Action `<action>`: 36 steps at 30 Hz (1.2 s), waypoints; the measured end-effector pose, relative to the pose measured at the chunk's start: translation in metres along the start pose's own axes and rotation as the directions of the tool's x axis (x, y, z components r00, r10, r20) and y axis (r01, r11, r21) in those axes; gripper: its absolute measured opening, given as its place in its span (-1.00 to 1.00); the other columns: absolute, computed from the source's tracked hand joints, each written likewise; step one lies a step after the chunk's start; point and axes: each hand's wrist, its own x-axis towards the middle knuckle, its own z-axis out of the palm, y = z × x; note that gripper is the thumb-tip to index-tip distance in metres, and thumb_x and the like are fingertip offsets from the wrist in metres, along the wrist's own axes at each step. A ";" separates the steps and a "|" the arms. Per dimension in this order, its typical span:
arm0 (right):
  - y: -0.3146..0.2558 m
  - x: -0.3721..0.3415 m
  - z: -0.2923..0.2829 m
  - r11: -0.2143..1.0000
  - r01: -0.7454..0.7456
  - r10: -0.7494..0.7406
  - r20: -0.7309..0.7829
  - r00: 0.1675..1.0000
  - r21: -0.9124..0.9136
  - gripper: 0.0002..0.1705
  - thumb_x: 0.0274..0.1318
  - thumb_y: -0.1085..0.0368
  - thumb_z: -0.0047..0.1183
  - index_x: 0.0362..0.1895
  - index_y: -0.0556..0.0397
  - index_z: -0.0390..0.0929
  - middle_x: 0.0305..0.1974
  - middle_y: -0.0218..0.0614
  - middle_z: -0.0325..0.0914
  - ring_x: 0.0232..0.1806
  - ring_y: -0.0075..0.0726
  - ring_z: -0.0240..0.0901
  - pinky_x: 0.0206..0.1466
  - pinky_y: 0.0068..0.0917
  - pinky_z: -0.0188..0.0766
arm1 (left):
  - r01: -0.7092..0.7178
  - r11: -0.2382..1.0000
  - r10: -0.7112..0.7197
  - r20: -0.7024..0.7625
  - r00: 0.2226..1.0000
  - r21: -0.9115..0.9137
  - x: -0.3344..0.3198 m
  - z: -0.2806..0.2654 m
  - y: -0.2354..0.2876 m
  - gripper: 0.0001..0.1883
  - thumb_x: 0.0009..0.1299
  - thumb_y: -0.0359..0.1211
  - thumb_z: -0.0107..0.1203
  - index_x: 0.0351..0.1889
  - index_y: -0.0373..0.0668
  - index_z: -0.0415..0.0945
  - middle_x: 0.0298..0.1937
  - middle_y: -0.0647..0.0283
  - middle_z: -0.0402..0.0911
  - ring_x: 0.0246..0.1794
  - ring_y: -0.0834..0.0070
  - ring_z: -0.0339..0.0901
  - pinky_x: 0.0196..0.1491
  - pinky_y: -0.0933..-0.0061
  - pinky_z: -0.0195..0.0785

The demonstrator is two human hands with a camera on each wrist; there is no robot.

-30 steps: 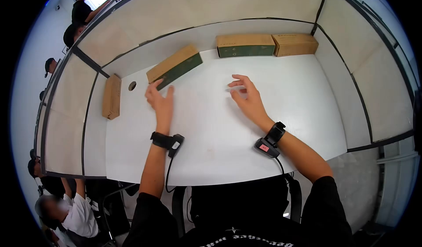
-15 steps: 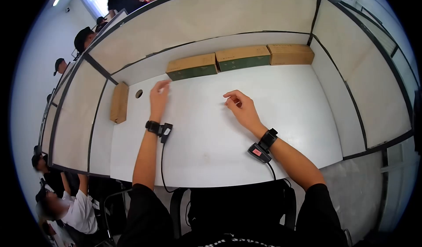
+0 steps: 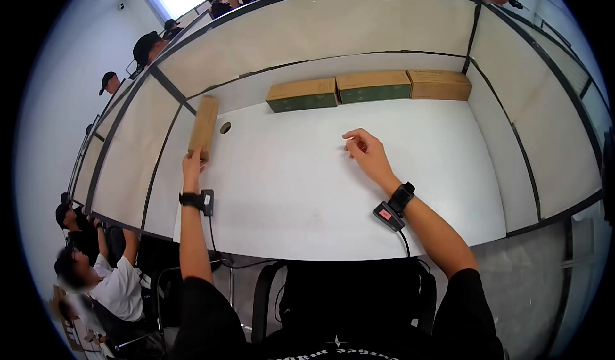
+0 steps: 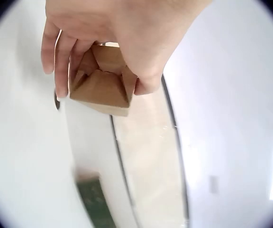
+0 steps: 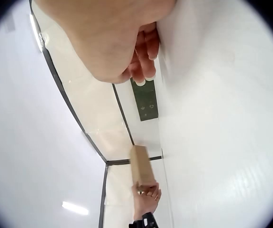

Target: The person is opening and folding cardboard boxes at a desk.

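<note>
Brown cardboard fills the left hand [image 3: 191, 168]: its fingers lie along one side of a long box [image 3: 204, 126] and its thumb presses the opposite side, gripping the end nearest the person. The left wrist view looks onto that end, where flaps fold inward to form a hollow. Taking the round hole [image 3: 225, 127] in the white tabletop [image 3: 307, 187] as landmark, the held box is just to its left, and the left hand is left of it and nearer the person. Whether the box's underside touches the tabletop, I cannot tell.

Well to the right of the hole, and a little nearer the person, hangs the right hand [image 3: 368, 152], fingers loosely curled and holding nothing. Farther back and right of the hole, a green-fronted box [image 3: 301, 95], a second green-fronted box [image 3: 373, 86] and a plain brown box [image 3: 439, 85] stand in a row.
</note>
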 end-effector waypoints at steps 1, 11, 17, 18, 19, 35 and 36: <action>-0.004 0.000 0.002 1.000 -0.001 0.001 0.011 1.000 0.025 -0.69 0.45 0.21 0.13 0.14 0.08 0.61 -0.27 -0.35 0.67 -0.34 -0.55 0.55 -0.21 -0.52 0.51 | 0.006 0.985 0.014 0.115 0.993 -0.171 -0.034 0.011 0.027 -0.14 0.42 0.32 0.15 0.30 -0.30 0.46 0.06 0.14 0.70 0.01 0.36 0.72 0.01 0.36 0.44; -0.027 -0.010 0.011 0.929 -0.075 0.020 0.154 0.988 0.361 -0.14 0.47 -0.14 0.14 0.55 0.11 0.14 0.35 -0.14 0.42 0.35 -0.22 0.42 0.26 -0.30 0.50 | 0.007 0.967 0.185 0.720 0.669 -0.255 -0.223 0.180 0.087 -0.29 0.65 0.16 -0.16 0.16 -0.38 0.62 -0.09 0.05 0.80 -0.17 0.31 0.78 0.00 0.34 0.53; -0.034 -0.003 0.001 0.634 -0.361 0.259 0.252 0.933 0.684 -0.15 0.37 -0.07 0.29 0.50 0.08 0.20 0.26 -0.18 0.49 0.32 -0.27 0.49 0.33 -0.29 0.51 | 0.018 0.968 0.214 0.856 0.471 -0.252 -0.224 0.184 0.100 -0.35 0.67 0.08 -0.10 0.31 -0.38 0.46 0.07 0.02 0.71 0.03 0.35 0.69 0.14 0.35 0.47; -0.035 -0.003 0.001 0.604 -0.359 0.273 0.239 0.932 0.712 -0.16 0.37 -0.10 0.28 0.48 0.06 0.21 0.27 -0.21 0.48 0.27 -0.29 0.54 0.31 -0.30 0.54 | -0.018 0.965 0.240 0.857 0.456 -0.260 -0.226 0.181 0.104 -0.35 0.67 0.05 -0.07 0.38 -0.37 0.38 0.15 0.02 0.68 0.05 0.35 0.67 0.15 0.36 0.46; -0.032 -0.004 0.002 0.595 -0.356 0.288 0.222 0.931 0.721 -0.16 0.37 -0.11 0.27 0.48 0.05 0.20 0.27 -0.21 0.47 0.27 -0.30 0.53 0.31 -0.29 0.54 | -0.050 0.962 0.263 0.857 0.443 -0.269 -0.228 0.180 0.104 -0.34 0.67 0.02 -0.03 0.46 -0.36 0.30 0.22 0.02 0.64 0.07 0.36 0.65 0.16 0.37 0.44; -0.030 -0.005 0.004 0.724 -0.247 0.293 0.037 0.955 0.644 -0.04 0.41 -0.26 0.15 0.56 0.09 0.10 0.35 -0.08 0.39 0.39 -0.21 0.45 0.37 -0.26 0.49 | -0.025 0.949 0.263 0.745 0.614 -0.314 -0.224 0.210 0.108 -0.43 0.47 -0.52 -0.10 0.49 -0.28 0.26 0.14 0.11 0.66 -0.05 0.41 0.71 0.02 0.42 0.50; -0.032 -0.005 0.001 0.719 -0.247 0.297 0.034 0.954 0.650 -0.04 0.41 -0.26 0.15 0.56 0.09 0.11 0.35 -0.07 0.40 0.38 -0.20 0.46 0.36 -0.26 0.50 | -0.050 0.951 0.275 0.761 0.587 -0.305 -0.223 0.206 0.107 -0.35 0.48 -0.52 -0.14 0.58 -0.25 0.18 0.22 0.14 0.62 0.00 0.43 0.71 0.04 0.44 0.51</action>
